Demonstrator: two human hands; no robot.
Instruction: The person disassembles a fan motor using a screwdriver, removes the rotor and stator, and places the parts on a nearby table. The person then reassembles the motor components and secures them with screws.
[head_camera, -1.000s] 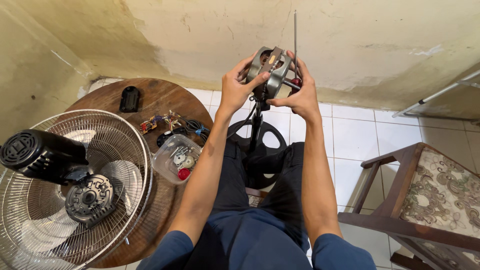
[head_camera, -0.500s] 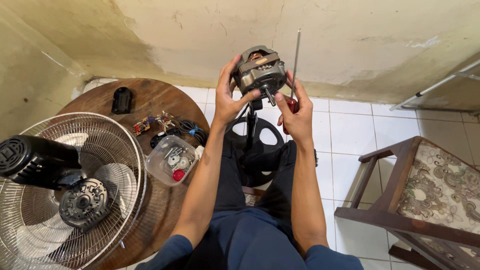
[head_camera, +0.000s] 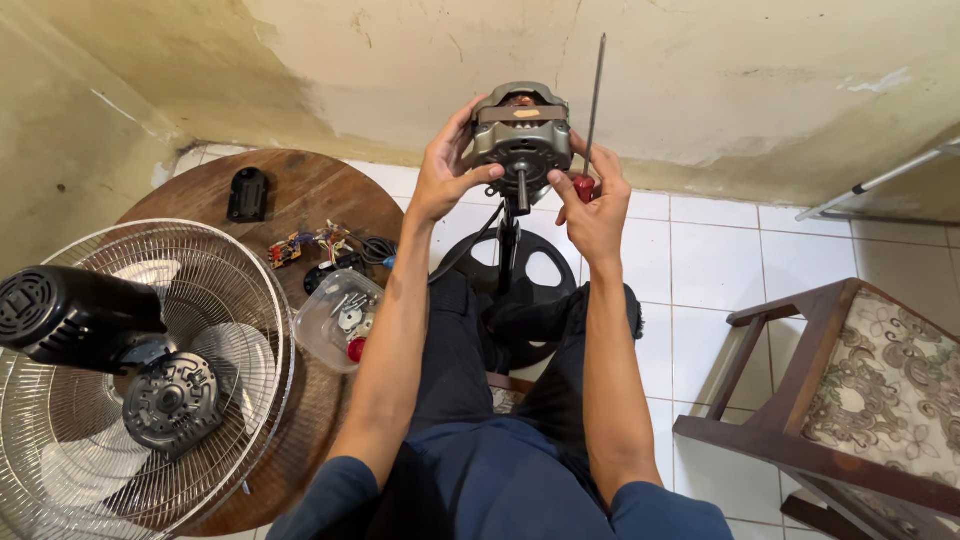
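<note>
Fan motor (head_camera: 519, 135), raised at upper centre of the frame, is now turning shaft-down toward the camera, left hand (head_camera: 446, 176) gripping its casing and right hand (head_camera: 592, 207) steadying it (red-handled screwdriver (head_camera: 591, 120) clamped upright), suggesting inspection underway.

One fan motor (head_camera: 520, 135), one screwdriver (head_camera: 592, 110), one chair (head_camera: 860, 400) (wooden), two hands.
</note>
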